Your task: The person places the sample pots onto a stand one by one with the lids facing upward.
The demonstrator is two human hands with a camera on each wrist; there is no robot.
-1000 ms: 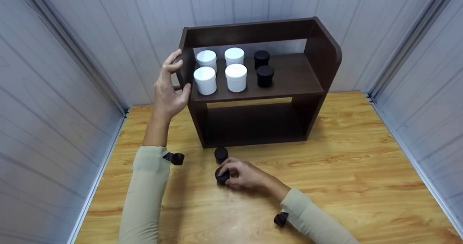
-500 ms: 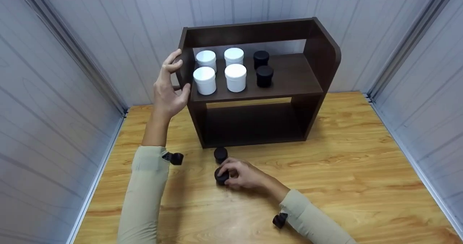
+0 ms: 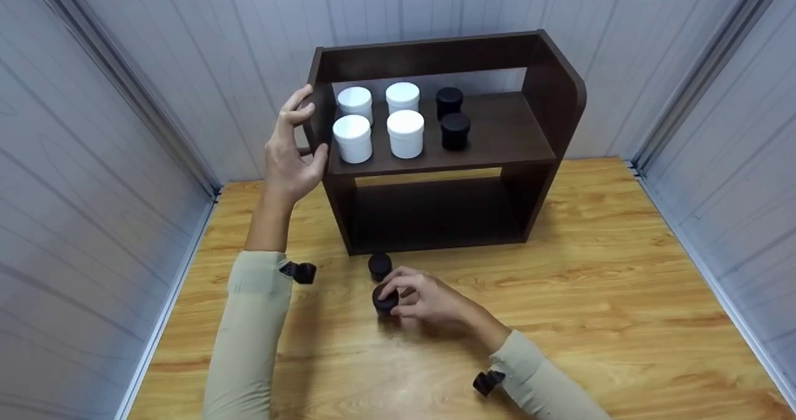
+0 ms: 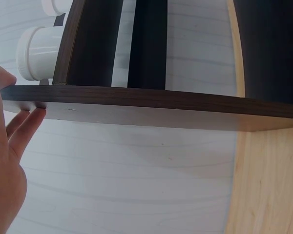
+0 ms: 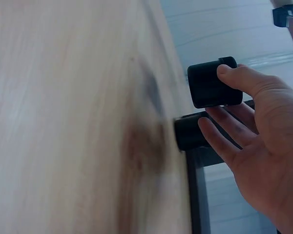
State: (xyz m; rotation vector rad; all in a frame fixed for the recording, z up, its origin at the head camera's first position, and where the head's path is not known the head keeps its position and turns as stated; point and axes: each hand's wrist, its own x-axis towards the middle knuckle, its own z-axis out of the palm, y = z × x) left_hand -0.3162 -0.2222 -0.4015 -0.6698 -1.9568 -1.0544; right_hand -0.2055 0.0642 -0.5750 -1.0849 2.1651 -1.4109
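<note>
My right hand (image 3: 426, 295) pinches a small black lidded jar (image 5: 210, 84) between thumb and fingers. In the right wrist view that jar is lifted just off the tabletop. A second black jar (image 3: 380, 267) stands right behind it on the table. My left hand (image 3: 290, 158) grips the left side panel of a dark brown two-tier shelf (image 3: 497, 127), thumb at the front edge and fingers on the outer face (image 4: 136, 114). On the upper tier, white jars (image 3: 406, 135) stand in two rows at the left, with two black jars (image 3: 456, 132) beside them.
The shelf's lower tier (image 3: 438, 214) is dark, with a gap at its back. Beneath everything is a wood-grain tabletop (image 3: 622, 295). Pale panelled walls (image 3: 715, 127) enclose it at the back and both sides.
The pinched black jar has risen from the table and shifted slightly right with my right hand. My left hand stays on the shelf's side panel.
</note>
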